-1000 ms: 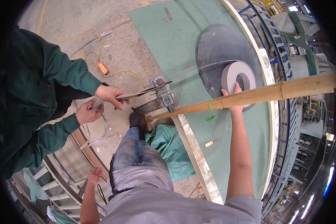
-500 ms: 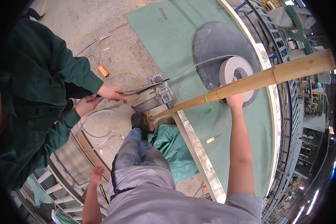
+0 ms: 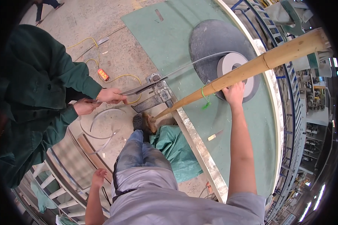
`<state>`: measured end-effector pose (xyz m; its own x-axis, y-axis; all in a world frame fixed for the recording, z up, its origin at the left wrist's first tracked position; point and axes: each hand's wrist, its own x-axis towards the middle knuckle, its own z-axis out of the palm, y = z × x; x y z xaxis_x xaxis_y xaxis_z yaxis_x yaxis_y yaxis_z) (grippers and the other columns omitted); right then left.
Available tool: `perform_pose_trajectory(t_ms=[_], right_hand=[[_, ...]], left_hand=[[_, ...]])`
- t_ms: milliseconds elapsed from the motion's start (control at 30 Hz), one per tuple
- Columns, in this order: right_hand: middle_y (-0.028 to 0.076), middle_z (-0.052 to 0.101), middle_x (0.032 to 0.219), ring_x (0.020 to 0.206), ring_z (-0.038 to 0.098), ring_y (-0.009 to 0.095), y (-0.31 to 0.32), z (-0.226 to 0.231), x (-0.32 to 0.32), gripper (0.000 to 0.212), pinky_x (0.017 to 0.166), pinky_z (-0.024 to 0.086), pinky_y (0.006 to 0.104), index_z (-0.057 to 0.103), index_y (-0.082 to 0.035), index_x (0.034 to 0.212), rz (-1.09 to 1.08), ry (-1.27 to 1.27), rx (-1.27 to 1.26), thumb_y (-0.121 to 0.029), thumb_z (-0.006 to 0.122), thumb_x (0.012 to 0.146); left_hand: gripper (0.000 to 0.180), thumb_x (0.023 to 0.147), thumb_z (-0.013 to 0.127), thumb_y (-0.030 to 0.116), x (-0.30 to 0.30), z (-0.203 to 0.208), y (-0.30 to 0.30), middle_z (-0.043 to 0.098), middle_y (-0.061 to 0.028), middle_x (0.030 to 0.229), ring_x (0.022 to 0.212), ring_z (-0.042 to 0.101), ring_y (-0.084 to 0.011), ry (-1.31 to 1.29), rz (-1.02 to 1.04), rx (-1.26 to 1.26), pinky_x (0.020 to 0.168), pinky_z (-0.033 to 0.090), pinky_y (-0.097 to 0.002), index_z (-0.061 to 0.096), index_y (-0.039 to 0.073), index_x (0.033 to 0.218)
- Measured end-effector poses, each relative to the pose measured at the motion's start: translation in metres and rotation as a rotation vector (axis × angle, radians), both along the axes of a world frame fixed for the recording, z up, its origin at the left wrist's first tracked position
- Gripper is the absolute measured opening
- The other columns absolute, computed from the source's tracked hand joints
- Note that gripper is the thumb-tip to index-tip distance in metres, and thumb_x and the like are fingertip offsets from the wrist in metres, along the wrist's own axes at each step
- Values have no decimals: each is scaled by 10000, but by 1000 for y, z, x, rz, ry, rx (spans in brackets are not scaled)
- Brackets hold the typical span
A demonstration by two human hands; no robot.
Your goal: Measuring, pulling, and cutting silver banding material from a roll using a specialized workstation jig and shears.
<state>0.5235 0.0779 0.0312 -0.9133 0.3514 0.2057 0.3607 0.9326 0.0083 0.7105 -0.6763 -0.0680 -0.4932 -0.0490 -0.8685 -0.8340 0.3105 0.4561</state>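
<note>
My right hand (image 3: 234, 92) is curled at the near rim of a grey-white roll of flat strip (image 3: 226, 64), just under a bamboo pole (image 3: 248, 69) that partly hides the fingertips. Beneath the roll is a dark oval disc (image 3: 206, 45). From the roll a thin strip (image 3: 193, 64) runs left to a metal roller device (image 3: 159, 90) at the table's edge. Beyond it, a co-worker's two hands (image 3: 112, 95) hold flat strips. Down at my left side, my left hand (image 3: 98, 177) hangs with its fingers loosely bent and nothing visible in them.
The green-topped table (image 3: 248, 150) carries a small blade-like tool (image 3: 213, 136). Green cord (image 3: 204, 99) is tied round the pole, whose lower end is by my shoe. Strip loops (image 3: 101, 135), a yellow cable (image 3: 128, 75) with an orange display box (image 3: 103, 74) and a green sheet (image 3: 174, 150) lie below.
My right hand has drawn back from the roll's centre to its near rim. The pole's upper end appears higher. The co-worker's hands stay on the strips. A distant person's legs show more at upper left.
</note>
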Motion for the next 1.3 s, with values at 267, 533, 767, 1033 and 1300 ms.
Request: perform_pose_trajectory(t_ms=[267,533,767,1033,1300], right_hand=[[233,419,1363,1259,409,382,-40,-6,139,606,1047,345,434,467,3,1315,-333,255,-204,-320,675,846],[226,393,1404,1283,386,386,-51,-54,257,576,1069,318,447,466,1,1320,-610,187,-225,-360,597,891],[182,392,1427,1304,368,358,-58,-51,254,528,1106,256,460,495,-29,1299,-622,180,-201,-356,578,892],[181,417,1409,1292,383,359,-60,-52,254,513,1093,271,460,515,-28,1281,-622,184,-167,-358,577,892],[185,427,1400,1268,403,364,-58,-56,256,502,1058,314,453,521,-27,1279,-607,194,-145,-345,573,893]], left_hand=[[193,939,573,243,11,8,2,638,-18,814,708,580,-104,17,14,-43,628,464,-246,626,58,956],[183,940,567,233,5,-3,10,623,-7,776,675,561,-98,6,-58,-24,603,457,-245,631,62,922],[201,933,579,255,-10,-7,21,614,-4,789,679,548,-90,76,-95,-2,605,450,-237,621,58,940],[235,938,578,283,15,-10,13,617,-9,798,687,548,-96,29,-115,-36,618,459,-246,612,50,954],[227,928,582,264,28,-9,12,631,-19,810,713,567,-107,38,-78,-71,641,467,-263,619,46,979]])
